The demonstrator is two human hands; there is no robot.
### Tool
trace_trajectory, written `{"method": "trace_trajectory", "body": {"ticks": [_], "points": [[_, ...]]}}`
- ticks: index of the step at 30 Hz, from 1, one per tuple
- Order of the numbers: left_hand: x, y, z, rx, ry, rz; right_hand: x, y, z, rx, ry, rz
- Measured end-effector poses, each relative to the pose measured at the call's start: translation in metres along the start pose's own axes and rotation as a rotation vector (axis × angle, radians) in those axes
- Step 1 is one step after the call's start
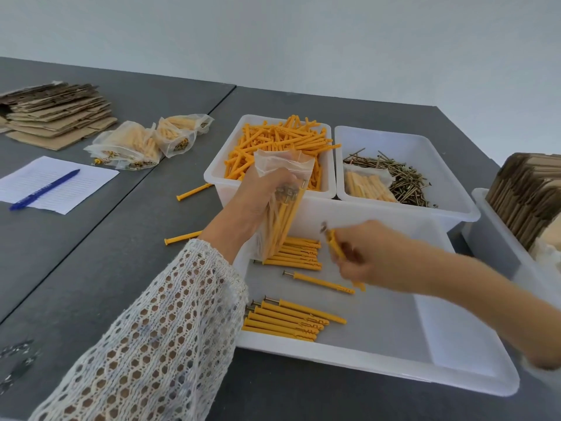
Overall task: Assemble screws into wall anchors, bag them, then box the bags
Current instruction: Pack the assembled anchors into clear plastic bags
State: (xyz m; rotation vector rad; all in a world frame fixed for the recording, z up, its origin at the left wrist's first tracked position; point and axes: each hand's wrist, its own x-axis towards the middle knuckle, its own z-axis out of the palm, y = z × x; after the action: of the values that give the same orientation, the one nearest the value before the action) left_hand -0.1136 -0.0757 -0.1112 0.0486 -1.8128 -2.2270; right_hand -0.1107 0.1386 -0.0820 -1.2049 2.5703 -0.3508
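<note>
- The grey table [127, 268] carries everything; the big white tray [394, 369] at its near edge serves as the landmark here.
- Just behind the tray stand two white tubs: the anchor tub [218, 174] heaped with loose yellow anchors, and the screw tub [455, 189] to its right, with a filled bag lying in it.
- Far left of the tray lie flat cardboard [57, 117], three filled bags [145, 141], and a sheet of paper with a blue pen [45, 189].
- The step looks like bagging: the left hand [261, 199] grips a clear bag [282, 189] over the tray's back-left corner, mouth upward and open.
- The anchors already in the bag stand steeply, long axis near vertical, screw heads up.
- The right hand [367, 256], blurred, pinches one assembled anchor [335, 244] above the tray's middle, tilted, head up-left toward the bag.
- Next, I judge, it must swing tip-down and slip into the mouth.
- Assembled anchors [291, 320] lie flat in the tray, heads to the left.
</note>
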Motion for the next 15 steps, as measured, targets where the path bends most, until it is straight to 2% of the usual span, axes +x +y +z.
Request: {"method": "trace_trajectory", "body": {"ticks": [3,6,8,11,15], "points": [[0.001,0.001,0.0,0.03,-0.025,-0.002,-0.004,-0.007,-0.042,0.417,0.209,-0.055],[0.001,0.0,0.001,0.069,-0.055,-0.004,0.012,-0.015,-0.075,0.696,0.426,-0.151],[0.0,0.0,0.002,0.107,-0.082,0.009,0.029,-0.022,-0.082,0.837,0.543,-0.149],[-0.002,0.001,0.005,0.141,-0.1,0.027,0.06,-0.031,-0.076,0.892,0.604,-0.086],[-0.003,0.004,0.007,0.197,-0.128,0.069,0.086,-0.043,-0.057,0.679,0.5,-0.074]]}}
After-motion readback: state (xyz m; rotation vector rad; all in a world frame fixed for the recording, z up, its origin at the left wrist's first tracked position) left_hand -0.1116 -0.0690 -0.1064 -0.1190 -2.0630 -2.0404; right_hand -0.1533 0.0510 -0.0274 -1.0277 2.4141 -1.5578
